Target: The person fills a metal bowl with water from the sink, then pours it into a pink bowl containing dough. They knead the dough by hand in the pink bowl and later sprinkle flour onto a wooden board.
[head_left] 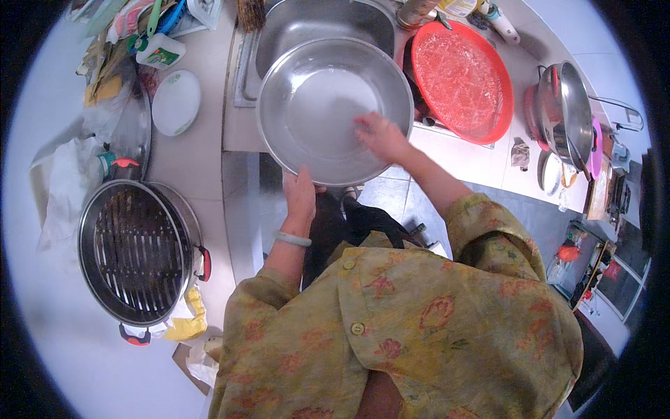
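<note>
A large, round stainless-steel basin (324,115) is held over the front edge of the sink, its hollow side facing me. My left hand (301,191) grips its near rim, thumb on the inner side and the other fingers mostly hidden beneath. Inside the basin, my right hand (382,137) is at the lower right of the bowl, fingers bent and slightly blurred. I see no object in that hand; whether the fingertips touch the metal is unclear. Behind the basin lies the stainless-steel sink (322,21), partly covered by it.
To the right, a red plastic sieve tray (463,84) lies on the counter, with a steel pan (568,112) beyond. At left are a white plate (176,102), a white bottle (161,51) and a steamer pot (138,254) with a slatted rack. A straw brush (251,14) stands by the sink.
</note>
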`<move>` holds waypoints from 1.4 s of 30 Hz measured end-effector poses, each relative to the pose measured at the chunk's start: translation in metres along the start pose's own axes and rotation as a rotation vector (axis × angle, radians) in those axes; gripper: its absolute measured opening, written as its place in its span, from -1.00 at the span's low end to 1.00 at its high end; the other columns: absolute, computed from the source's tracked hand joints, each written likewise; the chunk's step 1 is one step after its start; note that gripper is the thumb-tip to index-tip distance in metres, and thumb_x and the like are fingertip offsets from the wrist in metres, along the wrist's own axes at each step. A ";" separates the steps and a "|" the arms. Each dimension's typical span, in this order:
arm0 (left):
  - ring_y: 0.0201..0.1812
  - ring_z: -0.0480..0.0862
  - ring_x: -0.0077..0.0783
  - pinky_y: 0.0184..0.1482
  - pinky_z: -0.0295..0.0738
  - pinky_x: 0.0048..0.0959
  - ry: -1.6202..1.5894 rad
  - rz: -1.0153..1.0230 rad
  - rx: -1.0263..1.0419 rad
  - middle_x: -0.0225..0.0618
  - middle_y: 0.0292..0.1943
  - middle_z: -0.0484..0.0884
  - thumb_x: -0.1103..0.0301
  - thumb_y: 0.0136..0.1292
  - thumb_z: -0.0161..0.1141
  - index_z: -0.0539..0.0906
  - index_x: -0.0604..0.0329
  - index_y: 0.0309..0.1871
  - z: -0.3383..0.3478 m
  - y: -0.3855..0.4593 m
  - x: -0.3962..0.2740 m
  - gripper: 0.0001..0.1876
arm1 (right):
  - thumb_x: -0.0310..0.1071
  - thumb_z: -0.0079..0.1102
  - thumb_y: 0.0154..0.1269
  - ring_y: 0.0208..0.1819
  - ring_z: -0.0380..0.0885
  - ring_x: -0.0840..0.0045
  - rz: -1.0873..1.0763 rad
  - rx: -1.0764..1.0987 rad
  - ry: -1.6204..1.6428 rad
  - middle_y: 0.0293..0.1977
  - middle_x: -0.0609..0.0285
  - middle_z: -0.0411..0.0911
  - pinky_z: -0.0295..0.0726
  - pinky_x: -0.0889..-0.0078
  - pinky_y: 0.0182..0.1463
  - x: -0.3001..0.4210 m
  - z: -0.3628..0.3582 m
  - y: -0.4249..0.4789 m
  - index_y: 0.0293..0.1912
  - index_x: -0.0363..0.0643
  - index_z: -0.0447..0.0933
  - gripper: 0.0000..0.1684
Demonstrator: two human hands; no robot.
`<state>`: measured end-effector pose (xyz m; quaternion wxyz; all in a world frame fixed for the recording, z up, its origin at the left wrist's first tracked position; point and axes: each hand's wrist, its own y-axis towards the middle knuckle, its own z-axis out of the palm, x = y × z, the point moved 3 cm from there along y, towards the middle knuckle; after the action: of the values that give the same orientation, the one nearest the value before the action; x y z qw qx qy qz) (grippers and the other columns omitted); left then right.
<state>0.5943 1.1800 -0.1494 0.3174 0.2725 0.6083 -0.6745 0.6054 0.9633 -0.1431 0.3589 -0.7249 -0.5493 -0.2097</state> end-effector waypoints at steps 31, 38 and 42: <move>0.21 0.34 -0.16 0.29 0.20 -0.18 -0.576 -0.189 0.354 -0.08 0.24 0.27 -0.17 0.37 -0.33 0.24 0.29 0.24 0.061 0.079 -0.051 -0.33 | -0.17 -0.27 0.41 0.23 0.28 0.10 -0.234 -0.226 0.603 0.14 -0.10 0.38 0.18 0.27 0.30 0.123 0.050 0.002 0.27 -0.24 0.23 -0.46; 0.29 0.25 -0.25 0.32 0.13 -0.29 -0.720 -0.160 0.480 -0.15 0.24 0.27 -0.12 0.40 -0.35 0.18 0.27 0.28 0.083 0.072 -0.055 -0.36 | -0.16 -0.24 0.39 0.27 0.21 0.15 -0.237 -0.235 0.279 0.14 -0.10 0.37 0.12 0.22 0.34 0.065 0.039 0.053 0.16 -0.21 0.38 -0.51; 0.30 0.24 -0.18 0.33 0.11 -0.31 -0.187 0.111 0.450 -0.05 0.24 0.28 0.09 0.40 -0.20 0.22 0.38 0.25 0.076 0.054 -0.079 -0.46 | -0.27 -0.07 0.31 0.16 0.34 0.14 -0.069 -0.424 0.253 0.03 -0.08 0.45 0.25 0.19 0.25 0.034 0.046 0.048 0.08 -0.17 0.45 -0.61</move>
<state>0.6884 1.1089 -0.1162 0.3404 0.3057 0.3947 -0.7968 0.6571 1.0132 -0.1627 0.2574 -0.7326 -0.4682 -0.4217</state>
